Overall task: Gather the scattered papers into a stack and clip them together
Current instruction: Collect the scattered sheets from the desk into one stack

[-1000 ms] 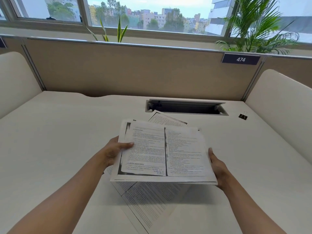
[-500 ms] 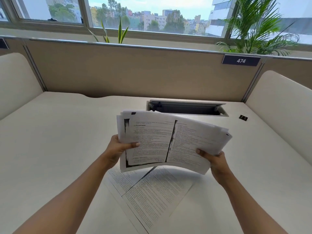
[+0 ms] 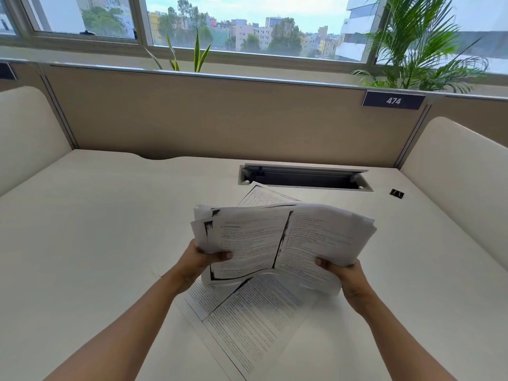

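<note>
Gripping paper stack [image 3: 280, 240] above desk [image 3: 96, 229] | left hand [image 3: 200, 259]: thumb on top | right hand [image 3: 346, 273]: same

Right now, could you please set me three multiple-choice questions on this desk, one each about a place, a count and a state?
1. Where is the black binder clip? A. On the desk, right of the cable slot. B. Inside the cable slot. C. On the window sill.
2. How many hands grip the bundle of papers? A. None. B. One. C. Two.
3. Are all papers gathered? A. Yes, and clipped. B. No, loose sheets lie on the desk. C. Yes, but unclipped.
Answers: 1 A, the clip lies apart beyond the slot's right end. 2 C, the left hand and the right hand each hold a side. 3 B, printed sheets show under the bundle.
</note>
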A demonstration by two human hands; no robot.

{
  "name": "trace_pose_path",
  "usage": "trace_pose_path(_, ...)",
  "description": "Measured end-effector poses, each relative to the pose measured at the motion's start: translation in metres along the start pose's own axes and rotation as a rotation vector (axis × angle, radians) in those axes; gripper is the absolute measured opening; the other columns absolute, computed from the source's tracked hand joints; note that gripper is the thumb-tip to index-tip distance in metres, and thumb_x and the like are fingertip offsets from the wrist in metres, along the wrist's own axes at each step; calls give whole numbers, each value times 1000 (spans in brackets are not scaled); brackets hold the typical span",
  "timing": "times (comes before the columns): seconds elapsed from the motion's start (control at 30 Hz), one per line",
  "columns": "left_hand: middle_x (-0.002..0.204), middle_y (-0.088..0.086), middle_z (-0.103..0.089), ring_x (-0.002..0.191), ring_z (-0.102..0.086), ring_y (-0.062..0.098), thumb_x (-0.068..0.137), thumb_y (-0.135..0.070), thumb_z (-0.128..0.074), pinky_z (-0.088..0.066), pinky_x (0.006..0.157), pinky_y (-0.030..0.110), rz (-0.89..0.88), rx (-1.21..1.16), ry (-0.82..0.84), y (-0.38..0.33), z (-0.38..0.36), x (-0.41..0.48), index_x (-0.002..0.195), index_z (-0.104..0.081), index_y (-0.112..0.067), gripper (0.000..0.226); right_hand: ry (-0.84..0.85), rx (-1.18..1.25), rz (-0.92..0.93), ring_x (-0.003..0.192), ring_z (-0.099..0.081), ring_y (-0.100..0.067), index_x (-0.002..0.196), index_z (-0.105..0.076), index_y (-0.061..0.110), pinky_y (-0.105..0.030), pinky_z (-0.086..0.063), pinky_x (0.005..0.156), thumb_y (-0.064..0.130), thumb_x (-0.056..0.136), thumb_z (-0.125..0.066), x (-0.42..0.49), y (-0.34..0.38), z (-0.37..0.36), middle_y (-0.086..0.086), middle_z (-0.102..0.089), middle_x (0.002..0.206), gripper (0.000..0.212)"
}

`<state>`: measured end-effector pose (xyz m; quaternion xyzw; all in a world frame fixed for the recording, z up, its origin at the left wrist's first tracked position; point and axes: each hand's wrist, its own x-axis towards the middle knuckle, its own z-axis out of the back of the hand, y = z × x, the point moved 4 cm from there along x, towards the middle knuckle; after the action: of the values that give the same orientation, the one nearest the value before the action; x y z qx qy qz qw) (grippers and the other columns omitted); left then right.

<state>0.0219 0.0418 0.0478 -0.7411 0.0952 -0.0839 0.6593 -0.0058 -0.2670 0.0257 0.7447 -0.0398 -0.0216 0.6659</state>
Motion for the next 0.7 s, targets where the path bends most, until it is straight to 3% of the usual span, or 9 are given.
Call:
trace_pose_path(0.07,100,-2,-73,94,-68,12,27,-40,-92,-57,75,25,-2,-3,-10,0,2,1,99,-68,-25,78,-10,10,14,100,-64,-35,100,-71,17,-48,-55,83,16,57,-81,1,1,2,-13,-71,104,44)
trace_pose_path(0.17,99,-3,-73,93,-68,11,26,-41,-92,-58,76,26,3,19,-15,2,4,-1,95,-70,-28,73,-4,-7,-1,100,-64,-31,101,-71,20,-49,-54,85,40,41,-90,1,0,2,-10,-71,105,66)
trace_pose_path(0.23,97,-6,-74,92,-68,11,28,-42,-91,-58,76,27,17,40,-31,5,3,-2,88,-74,-33,63,-9,-15,-30,100,-64,-28,100,-71,23,-46,-54,86,47,33,-90,1,-3,1,-6,-72,104,73)
trace_pose_path(0.33,89,-11,-74,92,-67,13,61,-16,-82,-57,72,23,29,32,-99,5,0,-3,82,-74,-32,28,-30,-20,-70,99,-65,-27,100,-68,24,-38,-56,83,46,35,-89,0,-7,1,-1,-73,99,71)
trace_pose_path(0.37,86,-13,-74,92,-66,12,71,-6,-74,-57,71,22,30,36,-129,5,-1,-3,84,-72,-32,29,-39,-15,-68,97,-66,-26,100,-68,22,-34,-57,79,50,33,-88,0,-7,0,0,-74,98,76)
trace_pose_path(0.43,83,-15,-74,90,-66,9,79,-4,-66,-56,70,22,49,64,-165,3,-3,-3,88,-68,-30,27,-54,-9,-82,93,-69,-26,103,-67,16,-29,-58,73,58,32,-86,-1,-7,0,-3,-74,97,84)
trace_pose_path(0.5,81,-13,-74,89,-66,14,81,-12,-66,-55,71,27,79,96,-197,1,-3,-2,89,-67,-28,18,-57,4,-106,93,-69,-28,107,-66,9,-28,-58,69,49,46,-84,-1,-6,-1,-7,-74,97,75)
trace_pose_path(0.6,92,-6,-71,91,-66,18,83,-17,-65,-55,84,39,136,197,-211,3,3,1,96,-65,-22,14,-86,14,-152,88,-69,-27,105,-65,6,-26,-57,63,44,53,-81,-3,-9,2,-7,-74,94,67)
trace_pose_path(0.7,123,6,-62,113,-57,23,81,-17,-68,-42,102,37,199,512,-230,16,18,5,123,-55,-13,44,-125,28,-166,86,-70,-26,103,-65,7,-27,-57,61,52,41,-86,-5,-13,10,-7,-74,93,79)
